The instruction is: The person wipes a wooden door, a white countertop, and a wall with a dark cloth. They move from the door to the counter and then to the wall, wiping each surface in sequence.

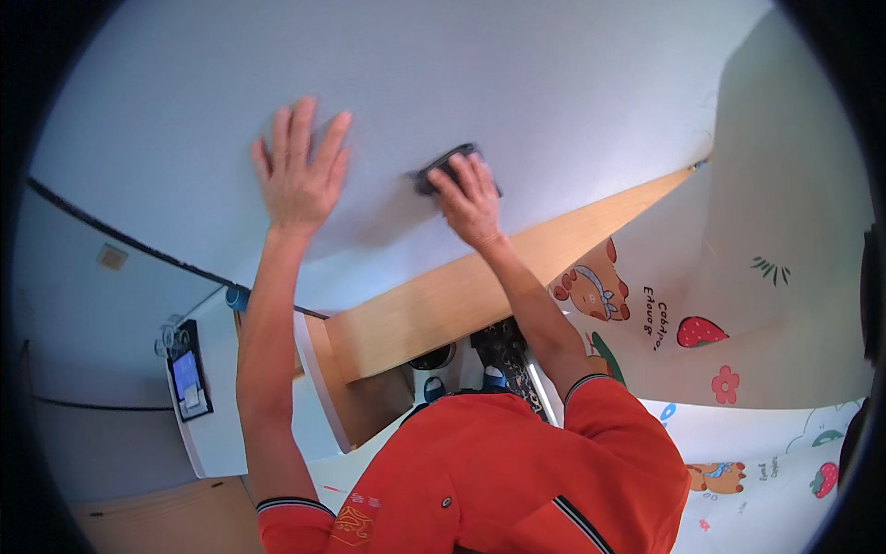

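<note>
My left hand [299, 170] is spread against the pale wall [567, 83], fingers apart, with nothing in it. To its right, my right hand [476, 208] grips a black hand-held tool [443, 165] that lies against the same wall. Blur and my fingers hide part of this tool, so its exact kind is unclear; a flat dark edge shows past the fingertips. Below both hands runs a light wooden board [415, 308] along the foot of the wall panel.
A printed fabric sheet or curtain [734, 277] hangs at right. At left, a white tabletop [221, 436] bears a black tray [202, 410], clear glasses [167, 339] and a blue cup [237, 298]. A dark strip [138, 240] crosses the wall near a switch plate [112, 257]. Blue slippers [434, 389] show below.
</note>
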The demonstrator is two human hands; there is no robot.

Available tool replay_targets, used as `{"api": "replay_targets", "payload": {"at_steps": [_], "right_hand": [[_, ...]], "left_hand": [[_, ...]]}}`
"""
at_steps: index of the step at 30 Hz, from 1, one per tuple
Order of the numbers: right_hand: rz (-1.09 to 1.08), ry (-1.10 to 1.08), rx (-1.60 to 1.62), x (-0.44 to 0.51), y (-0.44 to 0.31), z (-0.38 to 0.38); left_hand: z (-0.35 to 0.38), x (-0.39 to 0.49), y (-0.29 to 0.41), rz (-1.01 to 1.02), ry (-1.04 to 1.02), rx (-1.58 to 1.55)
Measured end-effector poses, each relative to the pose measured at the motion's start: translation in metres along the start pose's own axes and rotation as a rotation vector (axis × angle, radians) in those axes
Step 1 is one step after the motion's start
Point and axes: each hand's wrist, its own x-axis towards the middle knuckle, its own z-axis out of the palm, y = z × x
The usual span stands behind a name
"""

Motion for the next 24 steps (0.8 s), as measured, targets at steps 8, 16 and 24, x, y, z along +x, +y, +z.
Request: {"api": "replay_targets", "payload": {"at_steps": [8, 16, 24], "right_hand": [[-0.108, 0.0, 0.044, 0.092, -0.017, 0.018], [-0.655, -0.301, 0.036, 0.047, -0.032, 0.033], [-0.531, -0.207, -0.007, 0.104, -0.002, 0.003]], "left_hand": [[-0.013, -0.099, -0.055, -0.174, 0.127, 0.175], [-0.02, -0.107, -0.058, -0.127, 0.093, 0.17], [-0.024, -0.108, -0.052, -0.201, 0.084, 0.14]]}}
